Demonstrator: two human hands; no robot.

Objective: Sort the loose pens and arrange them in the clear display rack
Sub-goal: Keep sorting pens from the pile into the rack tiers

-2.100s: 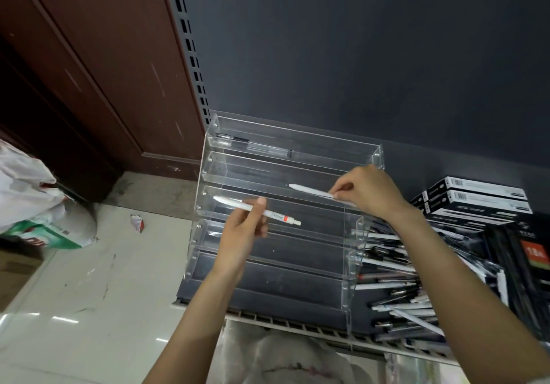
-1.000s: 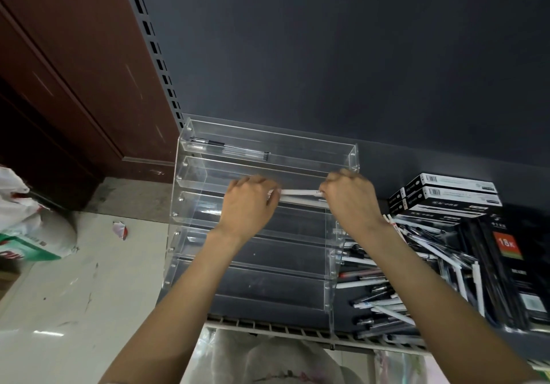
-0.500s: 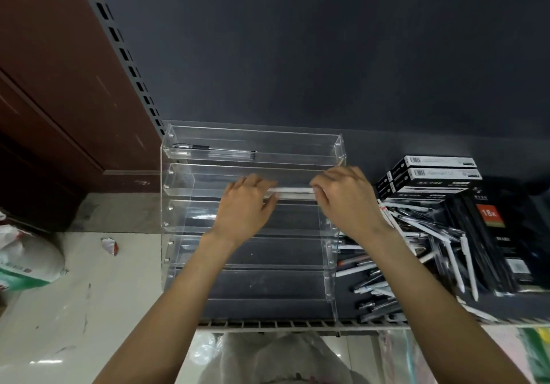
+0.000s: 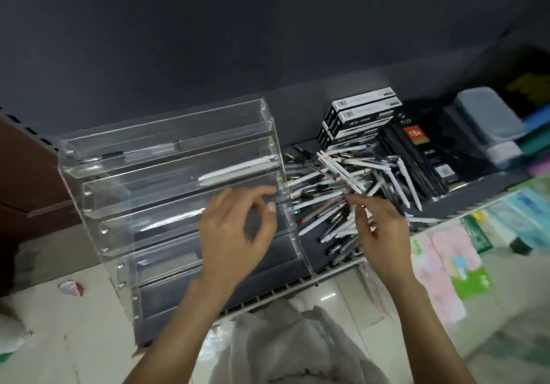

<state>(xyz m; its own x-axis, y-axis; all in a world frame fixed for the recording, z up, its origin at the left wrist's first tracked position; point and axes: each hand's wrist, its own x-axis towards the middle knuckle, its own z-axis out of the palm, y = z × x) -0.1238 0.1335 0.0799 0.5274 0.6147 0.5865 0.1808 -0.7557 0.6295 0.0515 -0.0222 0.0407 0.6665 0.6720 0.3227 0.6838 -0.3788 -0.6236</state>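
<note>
Seen from a head-worn camera looking down at a dark shop shelf [image 4: 464,205]. The left hand [image 4: 235,234] hovers in front of the middle tiers of a clear display rack [image 4: 98,205], fingers loosely curled and spread, holding nothing. Just above and beyond this hand, on the rack's second tier from the top, lie two white pens [image 4: 235,170] side by side, slanted slightly. The top tier, farther still from the hand, holds a clear pen with a dark clip [image 4: 131,155]. The right hand [image 4: 378,226] is just to the right of the rack, fingers relaxed and parted, fingertips [image 4: 352,200] reaching into the near edge of a heap of loose pens [image 4: 342,175]; whether it touches any pen is blurred and cannot be told, but nothing is gripped. The heap spreads beyond and to the right of that hand. Past the heap stand black-and-white pen boxes [image 4: 360,112] and a black packet [image 4: 416,151]. Below both wrists sits a crumpled white plastic bag [image 4: 297,348].
</note>
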